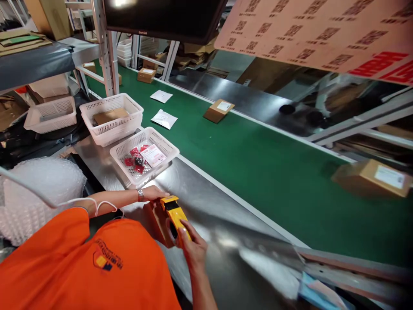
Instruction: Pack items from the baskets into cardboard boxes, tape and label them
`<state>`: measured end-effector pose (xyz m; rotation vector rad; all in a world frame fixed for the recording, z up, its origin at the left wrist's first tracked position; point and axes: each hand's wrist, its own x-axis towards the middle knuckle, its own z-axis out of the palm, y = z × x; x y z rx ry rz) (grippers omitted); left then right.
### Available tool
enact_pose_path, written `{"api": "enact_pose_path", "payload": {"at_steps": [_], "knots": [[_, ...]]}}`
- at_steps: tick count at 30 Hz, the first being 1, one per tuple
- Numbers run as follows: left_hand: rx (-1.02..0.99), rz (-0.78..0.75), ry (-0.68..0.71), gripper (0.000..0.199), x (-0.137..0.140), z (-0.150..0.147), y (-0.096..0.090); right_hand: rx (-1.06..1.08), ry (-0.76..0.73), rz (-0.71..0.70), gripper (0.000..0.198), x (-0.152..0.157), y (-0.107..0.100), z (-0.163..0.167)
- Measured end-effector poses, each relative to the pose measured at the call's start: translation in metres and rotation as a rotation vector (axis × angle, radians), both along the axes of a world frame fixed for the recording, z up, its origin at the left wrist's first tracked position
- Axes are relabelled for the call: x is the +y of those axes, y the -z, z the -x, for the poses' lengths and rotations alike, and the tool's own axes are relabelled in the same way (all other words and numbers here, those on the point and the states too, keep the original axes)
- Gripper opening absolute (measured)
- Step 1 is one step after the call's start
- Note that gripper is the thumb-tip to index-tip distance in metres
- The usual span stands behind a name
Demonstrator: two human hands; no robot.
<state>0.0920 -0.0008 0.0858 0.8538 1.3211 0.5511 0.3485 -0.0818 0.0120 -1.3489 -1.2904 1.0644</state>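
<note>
My right hand [195,243] is wrapped round a yellow tape dispenser [180,215], with a roll of tape partly showing at its side. The dispenser's front end rests on a small brown cardboard box [156,221] standing on the metal bench close to my body. At the box's far end, my left hand [155,192] grips it near the front of the dispenser; its thumb is hidden. Just beyond that hand is a white perforated basket [167,148] with red-wrapped items [138,159] and a printed slip [152,156] inside.
Past the metal bench [226,258] runs a green conveyor belt [245,159] carrying cardboard boxes [214,114] and white parcels [164,119]. More white baskets [111,133] stand at the left, near bubble wrap [45,181]. A monitor [161,19] and a code sheet [316,38] hang overhead.
</note>
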Motion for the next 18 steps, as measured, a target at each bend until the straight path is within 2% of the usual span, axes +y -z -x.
{"api": "enact_pose_path", "payload": {"at_steps": [4,9,12,15,18], "knots": [[-0.052,0.084,-0.021,0.044,0.002,0.005,0.004,0.032,-0.012,0.058,0.051,0.001,-0.011,0.004],[0.149,-0.035,0.043,0.033,0.003,0.000,0.016,0.043,-0.052,0.120,0.053,0.002,-0.031,0.007],[0.259,-0.112,0.026,0.032,0.009,0.007,0.022,0.011,-0.118,0.134,0.060,-0.003,-0.050,0.004],[0.459,-0.205,0.026,0.032,0.014,0.024,0.027,-0.034,-0.170,0.269,0.072,-0.013,-0.062,-0.003],[0.586,-0.233,0.041,0.033,0.010,0.035,0.036,-0.025,-0.212,0.436,0.080,-0.023,-0.060,-0.009]]}}
